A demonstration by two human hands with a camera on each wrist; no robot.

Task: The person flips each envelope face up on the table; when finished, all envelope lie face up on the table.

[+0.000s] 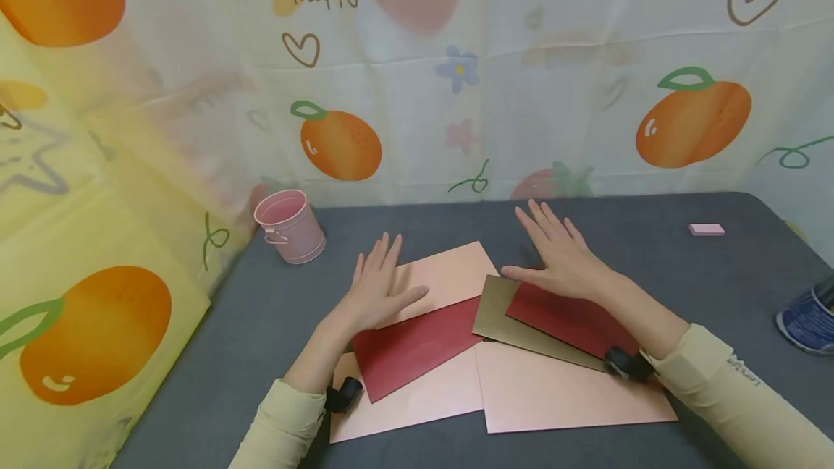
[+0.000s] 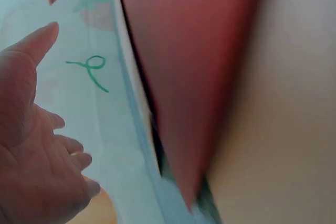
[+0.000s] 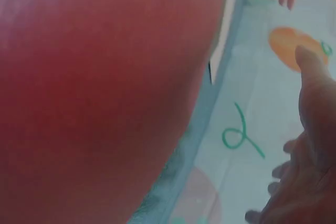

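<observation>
Flat rectangular sheets lie overlapping on the dark table. My left hand [image 1: 371, 295], fingers spread and straight, is over the left edge of the upper pink sheet [image 1: 456, 270] and the left red sheet [image 1: 417, 349]. A lower-left pink sheet [image 1: 430, 396] shows beneath that red one. Fingers extended, my right hand [image 1: 563, 259] is above the right red sheet [image 1: 567, 317], which overlaps an olive-gold sheet [image 1: 498, 310]. Below these is a lower-right pink sheet [image 1: 567, 396]. In the wrist views, neither the left hand [image 2: 37, 135] nor the right hand [image 3: 310, 145] holds anything.
A small pink bucket [image 1: 295, 230] stands at the table's back left. A pink block [image 1: 706, 229] lies at the back right, and a blue container [image 1: 808, 320] is by the right edge. A fruit-printed cloth [image 1: 554, 114] hangs behind the table [image 1: 254, 353].
</observation>
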